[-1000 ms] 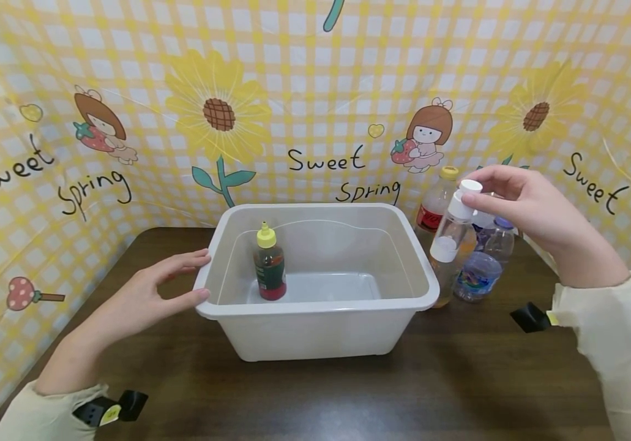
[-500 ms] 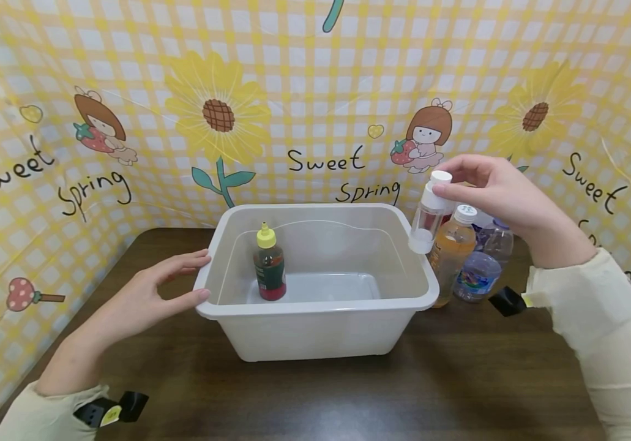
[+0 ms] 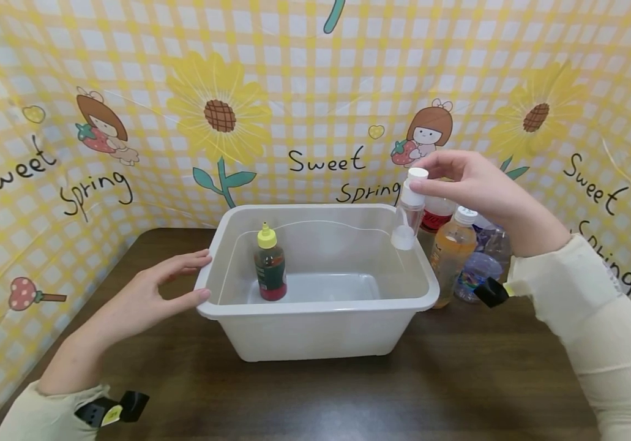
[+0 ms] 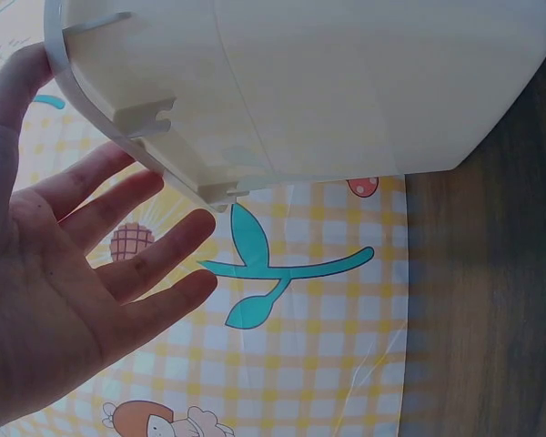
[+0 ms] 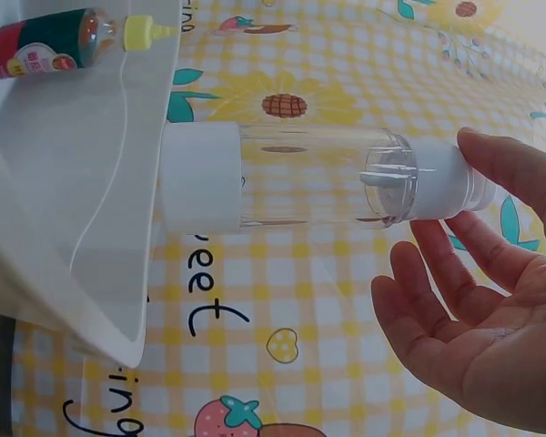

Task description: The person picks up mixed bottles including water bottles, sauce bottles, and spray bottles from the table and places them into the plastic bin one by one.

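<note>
- My left hand (image 3: 152, 294) lies relaxed, fingers loosely spread, the thumb and some fingertips resting against the left rim of the plastic tub (image 3: 315, 334) without clenching it.
- The tub stands upright on the dark wooden table (image 3: 315, 404).
- Inside, toward its left side, the yellow-capped squeeze bottle (image 3: 270, 269) stands upright.
- My right hand (image 3: 480, 184) pinches the white top of a clear pump bottle (image 3: 409, 215), which hangs slightly tilted at the tub's right rim; I cannot tell whether its base touches.
- I judge this step as bringing it over that rim; the next move calls for clearing the edge, then lowering, away from the squeeze bottle.
- Just outside the right wall, crowding my forearm's path, stand an orange drink bottle (image 3: 453, 248), a red-labelled bottle (image 3: 436, 220) and a blue-labelled bottle (image 3: 477, 275).
- Behind hangs a checked cloth (image 3: 326, 110).
</note>
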`<state>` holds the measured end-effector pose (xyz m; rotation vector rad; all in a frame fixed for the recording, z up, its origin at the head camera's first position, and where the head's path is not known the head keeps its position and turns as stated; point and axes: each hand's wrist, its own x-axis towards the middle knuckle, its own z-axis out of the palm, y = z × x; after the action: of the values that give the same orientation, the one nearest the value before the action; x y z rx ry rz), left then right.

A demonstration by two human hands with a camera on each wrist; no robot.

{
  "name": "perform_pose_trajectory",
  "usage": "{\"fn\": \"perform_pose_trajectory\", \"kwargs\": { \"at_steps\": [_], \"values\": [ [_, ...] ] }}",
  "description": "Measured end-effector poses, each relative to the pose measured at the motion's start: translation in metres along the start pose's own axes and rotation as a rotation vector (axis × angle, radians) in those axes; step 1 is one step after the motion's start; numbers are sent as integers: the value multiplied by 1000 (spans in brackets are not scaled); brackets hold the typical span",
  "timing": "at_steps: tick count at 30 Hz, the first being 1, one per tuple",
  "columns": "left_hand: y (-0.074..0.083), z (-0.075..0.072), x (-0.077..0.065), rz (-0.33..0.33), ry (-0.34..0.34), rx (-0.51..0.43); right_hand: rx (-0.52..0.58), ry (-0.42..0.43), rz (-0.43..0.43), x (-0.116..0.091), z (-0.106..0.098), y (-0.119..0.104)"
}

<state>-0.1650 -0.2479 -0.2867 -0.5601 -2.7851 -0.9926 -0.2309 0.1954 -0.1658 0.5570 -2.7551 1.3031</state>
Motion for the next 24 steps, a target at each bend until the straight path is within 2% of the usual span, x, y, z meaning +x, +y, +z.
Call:
{"fn": "perform_pose_trajectory", "kwargs": {
  "at_steps": [12,18,24],
  "values": [
    [0,0,0,-2,-6,-22,15,-64,-71,18,14,-6],
    [0,-1,0,-5,-7,-24,-8,-103,-49,28,20,-7],
    [0,-1,0,3,-4,-13,-38,-147,10,41,26,-5]
  ]
}}
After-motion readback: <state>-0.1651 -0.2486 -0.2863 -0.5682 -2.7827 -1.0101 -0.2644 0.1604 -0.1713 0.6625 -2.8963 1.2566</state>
